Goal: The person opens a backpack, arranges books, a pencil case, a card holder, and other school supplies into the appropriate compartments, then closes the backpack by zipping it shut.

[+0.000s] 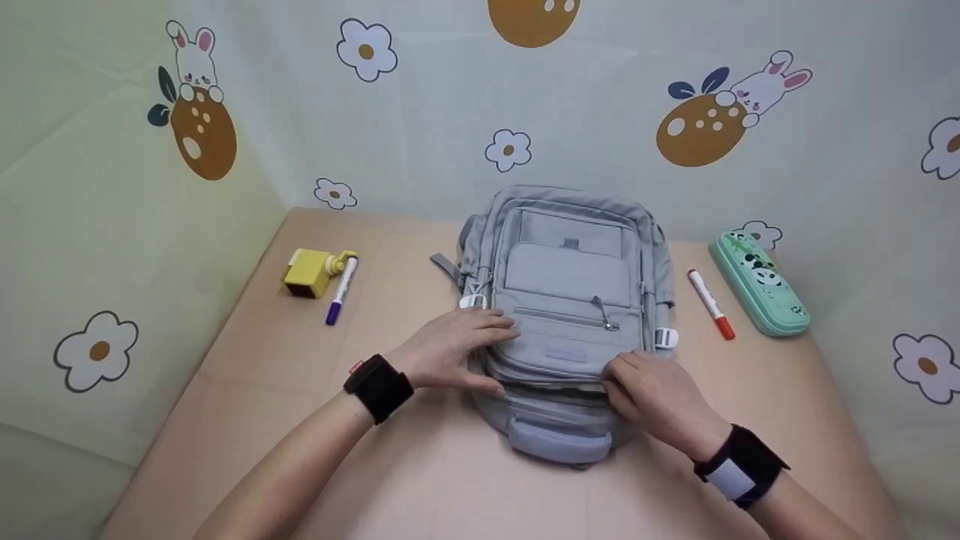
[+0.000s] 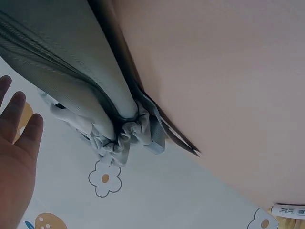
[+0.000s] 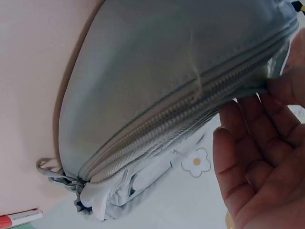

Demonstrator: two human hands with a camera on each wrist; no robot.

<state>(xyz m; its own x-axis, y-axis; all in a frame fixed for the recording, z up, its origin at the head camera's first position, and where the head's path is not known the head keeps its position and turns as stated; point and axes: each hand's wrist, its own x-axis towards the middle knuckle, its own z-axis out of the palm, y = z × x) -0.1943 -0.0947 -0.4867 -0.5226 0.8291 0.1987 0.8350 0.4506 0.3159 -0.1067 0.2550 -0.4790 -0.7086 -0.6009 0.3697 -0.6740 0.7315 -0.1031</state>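
Grey fabric backpack point(image 1: 568, 300) lies flat at frame centre on the tan table point(image 1: 247, 390), long axis running top to bottom of the frame, carry handle at the lower end. Its front patch carries no legible writing (too small). Left hand point(image 1: 455, 349) rests flat, fingers spread, on the lower left of the bag. Right hand point(image 1: 651, 394) curls its fingers onto the lower right zipper seam; whether it pinches cannot be told.

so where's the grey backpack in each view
head: grey backpack lies flat mid-table, both hands on its near end.
left wrist: it fills the upper left, gathered fabric at its corner.
right wrist: it spans the middle, zipper running diagonally.
shared landmark: the flower-print backdrop shows behind the bag in all three.
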